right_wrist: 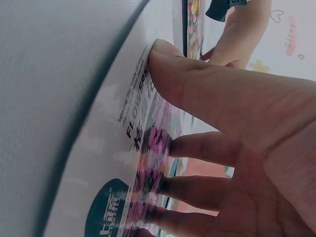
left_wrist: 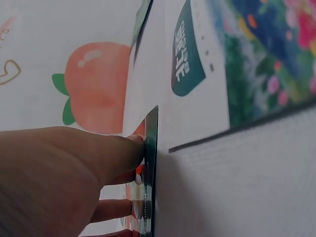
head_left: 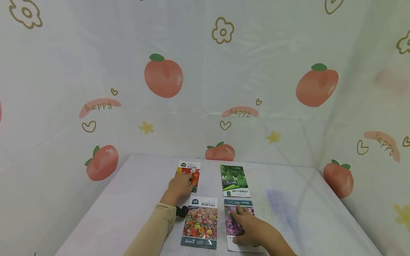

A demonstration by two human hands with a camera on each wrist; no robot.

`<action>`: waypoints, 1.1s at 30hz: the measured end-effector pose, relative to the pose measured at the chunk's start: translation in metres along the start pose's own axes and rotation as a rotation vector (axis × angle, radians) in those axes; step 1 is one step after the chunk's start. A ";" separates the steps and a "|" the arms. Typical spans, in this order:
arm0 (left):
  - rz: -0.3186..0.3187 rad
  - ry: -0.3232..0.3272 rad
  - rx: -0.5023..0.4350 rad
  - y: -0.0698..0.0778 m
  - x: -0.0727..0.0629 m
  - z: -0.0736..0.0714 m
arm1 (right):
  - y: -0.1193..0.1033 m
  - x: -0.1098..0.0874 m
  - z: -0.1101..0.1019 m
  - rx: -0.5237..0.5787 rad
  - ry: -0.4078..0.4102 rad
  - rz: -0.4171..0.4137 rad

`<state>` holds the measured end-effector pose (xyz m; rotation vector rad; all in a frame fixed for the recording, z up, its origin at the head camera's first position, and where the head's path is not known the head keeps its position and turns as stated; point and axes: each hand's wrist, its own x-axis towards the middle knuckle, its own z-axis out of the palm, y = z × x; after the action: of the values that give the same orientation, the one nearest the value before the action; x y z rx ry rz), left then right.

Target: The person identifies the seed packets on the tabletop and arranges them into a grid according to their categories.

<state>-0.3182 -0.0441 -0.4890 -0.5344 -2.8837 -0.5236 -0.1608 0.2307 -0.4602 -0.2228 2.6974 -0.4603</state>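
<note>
Four seed packets would be a count, so each is told singly: a seed packet with red and yellow flowers (head_left: 194,176) lies at the far left of the table. My left hand (head_left: 180,185) rests on it, and in the left wrist view its thumb and fingertips touch the glossy face. Near the front, a packet with purple flowers (head_left: 231,222) lies under my right hand (head_left: 254,227). The right wrist view shows that hand's fingers spread, with the thumb on the white printed end (right_wrist: 111,128). Part of each touched packet is hidden by the hand.
A mixed-wildflower packet (head_left: 200,222) lies at the front left, beside my left forearm. Behind the purple-flower packet lies a green gourd packet (head_left: 235,180). A white cloth printed with fruit (head_left: 163,78) hangs behind the white table (head_left: 128,199).
</note>
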 end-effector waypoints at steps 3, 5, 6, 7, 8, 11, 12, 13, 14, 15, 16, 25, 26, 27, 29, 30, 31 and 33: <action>0.009 0.006 -0.004 0.001 0.000 0.000 | 0.000 0.001 0.001 0.000 -0.001 -0.001; 0.008 0.009 -0.009 0.002 0.000 0.001 | 0.001 0.001 0.000 -0.002 -0.003 -0.002; 0.005 0.009 -0.013 0.002 0.000 0.001 | 0.001 0.001 0.000 -0.002 -0.003 -0.005; 0.004 0.007 -0.010 0.003 0.000 0.001 | 0.001 0.001 0.001 0.001 -0.002 -0.008; 0.002 0.006 -0.010 0.003 0.000 0.001 | 0.001 0.001 0.000 0.002 -0.002 -0.010; -0.005 -0.002 -0.005 0.004 0.002 0.001 | 0.001 0.001 0.000 0.001 0.000 -0.016; -0.007 -0.002 -0.004 0.005 0.002 0.001 | 0.001 0.001 0.000 0.001 0.000 -0.016; -0.009 -0.004 -0.002 0.006 0.002 0.001 | 0.001 0.000 0.000 0.002 0.000 -0.015; -0.011 -0.005 -0.001 0.006 0.002 0.001 | 0.000 0.000 0.000 0.003 0.000 -0.015; -0.015 -0.010 -0.001 0.006 0.003 0.001 | 0.000 0.000 -0.001 0.004 0.000 -0.014; -0.016 -0.011 0.001 0.007 0.003 0.001 | -0.001 -0.001 -0.001 0.004 0.000 -0.015; -0.021 -0.039 0.015 0.014 0.004 0.002 | 0.000 -0.001 0.000 0.003 0.003 -0.007; -0.022 -0.044 0.015 0.014 0.004 0.002 | 0.000 -0.001 0.000 0.003 0.003 -0.007; -0.022 -0.045 0.012 0.015 0.004 0.002 | 0.000 -0.001 0.000 0.004 0.004 -0.008; -0.020 -0.045 0.009 0.015 0.005 0.003 | 0.000 -0.001 0.000 0.004 0.007 -0.012; -0.017 -0.042 0.008 0.015 0.005 0.004 | 0.000 -0.001 0.000 0.004 0.008 -0.012; -0.015 -0.040 0.007 0.016 0.005 0.004 | 0.000 -0.001 0.000 0.004 0.009 -0.009; -0.012 -0.039 0.004 0.017 0.005 0.005 | 0.000 -0.001 0.000 0.004 0.009 -0.005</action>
<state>-0.3173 -0.0262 -0.4876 -0.5325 -2.9256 -0.5147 -0.1600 0.2308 -0.4601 -0.2265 2.7047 -0.4696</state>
